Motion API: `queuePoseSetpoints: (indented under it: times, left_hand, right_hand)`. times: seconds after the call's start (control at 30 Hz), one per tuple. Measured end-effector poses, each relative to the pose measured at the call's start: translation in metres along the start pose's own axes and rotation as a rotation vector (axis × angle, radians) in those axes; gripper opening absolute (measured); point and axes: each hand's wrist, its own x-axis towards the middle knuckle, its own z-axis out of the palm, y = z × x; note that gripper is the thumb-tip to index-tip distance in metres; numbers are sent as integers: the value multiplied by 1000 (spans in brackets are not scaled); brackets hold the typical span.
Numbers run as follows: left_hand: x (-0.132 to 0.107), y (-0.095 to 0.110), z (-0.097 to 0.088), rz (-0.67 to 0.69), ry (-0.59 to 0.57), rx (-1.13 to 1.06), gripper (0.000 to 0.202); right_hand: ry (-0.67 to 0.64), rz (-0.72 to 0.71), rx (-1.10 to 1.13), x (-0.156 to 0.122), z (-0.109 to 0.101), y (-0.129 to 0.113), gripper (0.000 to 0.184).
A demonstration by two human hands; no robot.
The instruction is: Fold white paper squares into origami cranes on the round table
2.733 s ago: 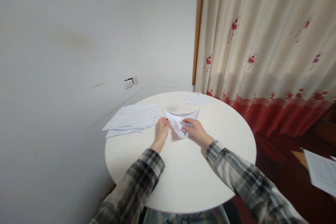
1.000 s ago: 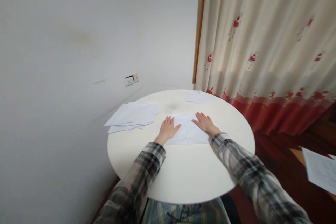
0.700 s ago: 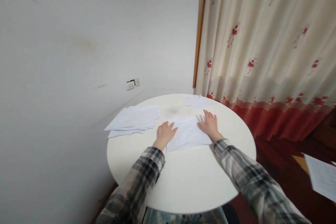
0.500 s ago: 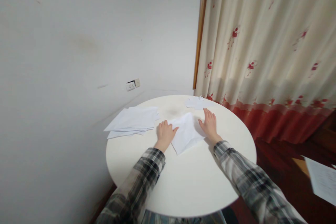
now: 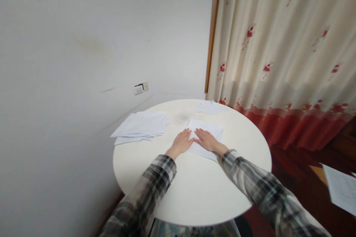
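Observation:
A white sheet of paper (image 5: 213, 129) lies on the round white table (image 5: 200, 189). My left hand (image 5: 182, 141) rests flat on the sheet's left edge with its fingers stretched out. Over the middle of the same sheet lies my right hand (image 5: 207, 140), palm down and fingers extended. The two hands nearly meet at the thumbs, and they hide part of the paper. Whether the sheet is folded I cannot tell.
To the left sits a stack of white papers (image 5: 141, 124) with uneven edges. Small paper pieces (image 5: 210, 107) lie at the table's far side. A wall with a socket (image 5: 138, 89) borders the left; a flowered curtain (image 5: 278, 44) hangs at the right.
The sheet has turned and shifted slightly right. My right hand has moved left onto it, close to my left hand, which has moved a little right and flattened.

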Motion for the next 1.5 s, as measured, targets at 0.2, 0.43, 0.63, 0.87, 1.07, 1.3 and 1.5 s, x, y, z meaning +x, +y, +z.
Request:
queuePoseSetpoints:
  times: [0.2, 0.43, 0.63, 0.87, 1.07, 1.3, 1.5]
  left_hand:
    - [0, -6, 0, -33, -1, -27, 56]
    - [-2, -1, -4, -52, 9, 18, 49]
    - [-10, 11, -16, -136, 194, 193, 48]
    - [-13, 25, -28, -69, 371, 207, 40]
    - [-3, 22, -4, 246, 133, -54, 36]
    - [0, 13, 5, 192, 6, -112, 51]
    - [1, -18, 7, -30, -5, -69, 58]
  right_hand:
    - [92, 585, -142, -12, -26, 70, 64]
    - [233, 722, -192, -18, -27, 82, 65]
    - [480, 688, -161, -18, -30, 78, 56]
    - [703, 326, -86, -7, -32, 49, 52]
    - [264, -73, 56, 5, 1, -5, 49]
    - [38, -63, 94, 5, 8, -14, 64]
    - [-47, 156, -55, -2, -7, 21, 69]
